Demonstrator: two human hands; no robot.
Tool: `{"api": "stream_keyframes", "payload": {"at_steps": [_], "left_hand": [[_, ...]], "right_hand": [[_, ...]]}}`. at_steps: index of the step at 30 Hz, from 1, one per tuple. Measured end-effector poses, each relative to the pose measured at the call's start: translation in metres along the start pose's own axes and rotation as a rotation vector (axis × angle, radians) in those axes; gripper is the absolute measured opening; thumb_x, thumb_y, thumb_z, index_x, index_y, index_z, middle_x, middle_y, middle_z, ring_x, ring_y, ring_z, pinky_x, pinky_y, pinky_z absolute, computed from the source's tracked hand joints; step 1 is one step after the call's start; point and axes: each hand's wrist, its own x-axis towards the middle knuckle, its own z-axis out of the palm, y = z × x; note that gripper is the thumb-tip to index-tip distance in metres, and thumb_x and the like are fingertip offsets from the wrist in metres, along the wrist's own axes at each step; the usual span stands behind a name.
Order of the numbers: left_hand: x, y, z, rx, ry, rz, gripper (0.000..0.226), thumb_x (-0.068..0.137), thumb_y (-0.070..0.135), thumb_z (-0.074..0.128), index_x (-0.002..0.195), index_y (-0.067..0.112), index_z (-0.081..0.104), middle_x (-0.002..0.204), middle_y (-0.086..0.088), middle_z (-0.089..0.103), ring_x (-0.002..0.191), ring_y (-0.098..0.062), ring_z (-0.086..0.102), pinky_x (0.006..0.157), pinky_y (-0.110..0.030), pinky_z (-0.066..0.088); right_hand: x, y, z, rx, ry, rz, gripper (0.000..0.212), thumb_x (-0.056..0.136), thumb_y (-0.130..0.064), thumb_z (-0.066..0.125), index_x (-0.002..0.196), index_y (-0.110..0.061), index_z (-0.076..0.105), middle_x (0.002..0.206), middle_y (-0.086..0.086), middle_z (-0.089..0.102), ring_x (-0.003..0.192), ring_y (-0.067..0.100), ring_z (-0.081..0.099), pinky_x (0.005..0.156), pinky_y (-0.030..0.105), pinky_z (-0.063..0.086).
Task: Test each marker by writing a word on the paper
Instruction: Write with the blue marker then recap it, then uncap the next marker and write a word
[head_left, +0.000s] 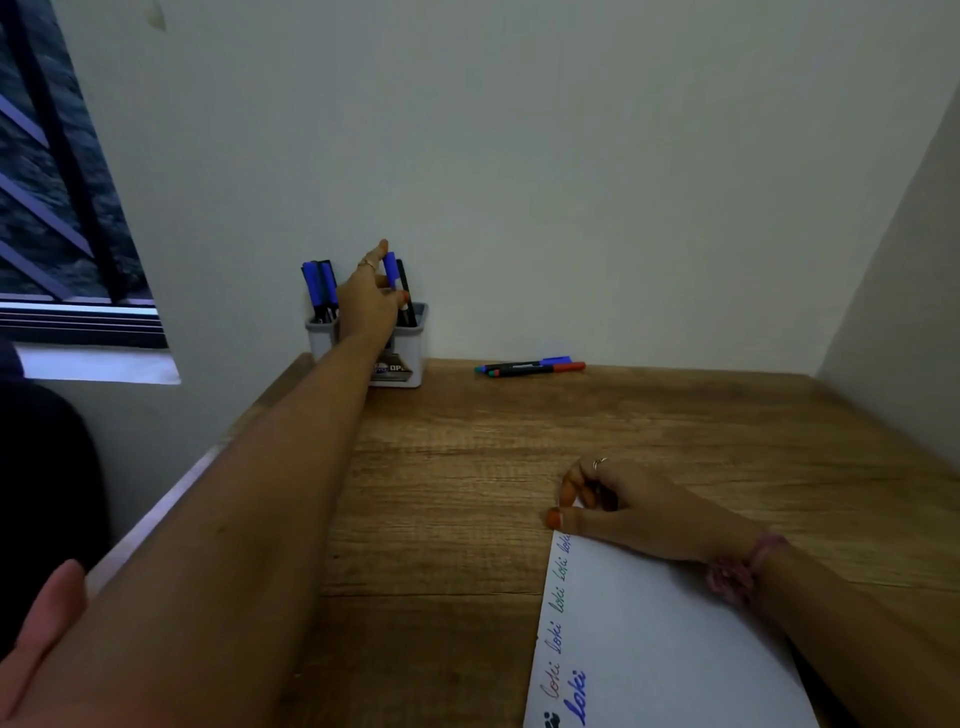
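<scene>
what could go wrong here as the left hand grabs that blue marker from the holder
The left hand pinches a blue marker in the grey holder, which sits at the table's back left corner; a sideways pull might tip it or drag out the black marker beside it. The right hand touches only the paper corner, so the sheet could shift.

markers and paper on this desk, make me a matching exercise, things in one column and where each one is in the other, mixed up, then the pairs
Things
1. blue-capped marker
2. two loose markers
3. paper
4. grey holder

Places
A. lying flat by the wall, right of the holder
B. under the right hand, near desk edge
C. standing at the desk's far left corner
D. pinched by the left hand above the holder

Pairs: 1-D, 2-A, 3-B, 4-C
</scene>
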Motion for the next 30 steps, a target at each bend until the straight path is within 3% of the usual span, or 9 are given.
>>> {"api": "stream_keyframes", "payload": {"at_steps": [2, 4, 7, 9, 11, 15, 19, 23, 30], "left_hand": [[-0.003, -0.004, 0.001, 0.024, -0.031, -0.035, 0.067, 0.086, -0.005, 0.058, 0.144, 0.013, 0.031, 0.115, -0.016, 0.057, 0.106, -0.019, 0.055, 0.081, -0.002, 0.033], [-0.004, -0.006, 0.000, 0.011, -0.040, -0.091, 0.068, 0.085, -0.002, 0.061, 0.144, 0.012, 0.029, 0.129, -0.018, 0.052, 0.116, -0.022, 0.052, 0.083, -0.007, 0.034], [-0.006, -0.005, 0.000, -0.013, 0.057, -0.118, 0.061, 0.087, 0.003, 0.060, 0.142, 0.008, 0.033, 0.130, -0.017, 0.048, 0.110, -0.022, 0.054, 0.091, -0.019, 0.043], [-0.013, -0.001, 0.003, 0.091, 0.202, 0.001, 0.048, 0.090, 0.010, 0.056, 0.136, 0.005, 0.041, 0.125, -0.017, 0.046, 0.108, -0.026, 0.054, 0.093, -0.031, 0.047], [-0.028, 0.007, 0.010, 0.233, 0.248, 0.213, 0.039, 0.091, 0.017, 0.054, 0.127, 0.008, 0.048, 0.121, -0.017, 0.046, 0.107, -0.027, 0.052, 0.089, -0.035, 0.047], [-0.061, 0.018, 0.039, 0.334, -0.092, 0.569, 0.024, 0.089, 0.013, 0.053, 0.113, 0.009, 0.057, 0.109, -0.013, 0.051, 0.097, -0.023, 0.053, 0.085, -0.033, 0.046], [-0.079, 0.006, 0.080, 0.438, -0.455, 0.442, 0.030, 0.092, 0.014, 0.048, 0.121, 0.010, 0.057, 0.116, -0.009, 0.054, 0.108, -0.022, 0.051, 0.095, -0.036, 0.042], [-0.081, -0.011, 0.097, 0.598, -0.551, 0.302, 0.037, 0.095, 0.022, 0.040, 0.127, 0.008, 0.053, 0.122, -0.014, 0.052, 0.112, -0.027, 0.048, 0.095, -0.040, 0.042], [-0.083, -0.013, 0.101, 0.723, -0.490, 0.228, 0.037, 0.097, 0.026, 0.036, 0.125, 0.009, 0.054, 0.121, -0.016, 0.047, 0.114, -0.031, 0.041, 0.094, -0.040, 0.036]], "right_hand": [[0.000, 0.000, 0.000, -0.001, -0.004, -0.003, 0.022, 0.077, -0.052, 0.064, 0.081, -0.031, 0.058, 0.075, -0.012, 0.053, 0.061, -0.004, 0.045, 0.057, 0.012, 0.037], [0.000, -0.001, 0.000, 0.002, -0.010, 0.002, 0.023, 0.078, -0.052, 0.064, 0.083, -0.030, 0.059, 0.075, -0.012, 0.052, 0.061, -0.004, 0.045, 0.057, 0.013, 0.037], [0.000, -0.003, -0.001, 0.008, -0.010, 0.013, 0.024, 0.078, -0.050, 0.065, 0.086, -0.027, 0.060, 0.075, -0.013, 0.051, 0.061, -0.005, 0.045, 0.057, 0.012, 0.037], [0.000, -0.005, -0.002, 0.002, -0.023, 0.019, 0.024, 0.079, -0.050, 0.065, 0.086, -0.027, 0.060, 0.074, -0.013, 0.050, 0.060, -0.006, 0.044, 0.057, 0.013, 0.036], [-0.001, -0.007, -0.003, -0.004, -0.032, 0.023, 0.022, 0.080, -0.048, 0.065, 0.085, -0.028, 0.060, 0.075, -0.013, 0.050, 0.060, -0.007, 0.044, 0.057, 0.012, 0.037], [-0.001, -0.010, -0.004, -0.012, -0.044, 0.039, 0.020, 0.080, -0.048, 0.065, 0.086, -0.029, 0.059, 0.077, -0.013, 0.051, 0.061, -0.004, 0.044, 0.059, 0.013, 0.037], [-0.001, -0.008, -0.004, -0.005, -0.050, 0.047, 0.022, 0.079, -0.049, 0.064, 0.087, -0.029, 0.060, 0.078, -0.014, 0.052, 0.062, -0.003, 0.045, 0.059, 0.014, 0.037], [-0.001, -0.007, -0.003, -0.007, -0.030, 0.041, 0.022, 0.078, -0.050, 0.065, 0.086, -0.031, 0.060, 0.077, -0.012, 0.052, 0.061, -0.005, 0.045, 0.058, 0.012, 0.037], [0.000, -0.009, -0.005, -0.001, -0.074, 0.054, 0.021, 0.081, -0.047, 0.064, 0.086, -0.027, 0.059, 0.078, -0.010, 0.051, 0.060, -0.006, 0.044, 0.057, 0.011, 0.037]]}}
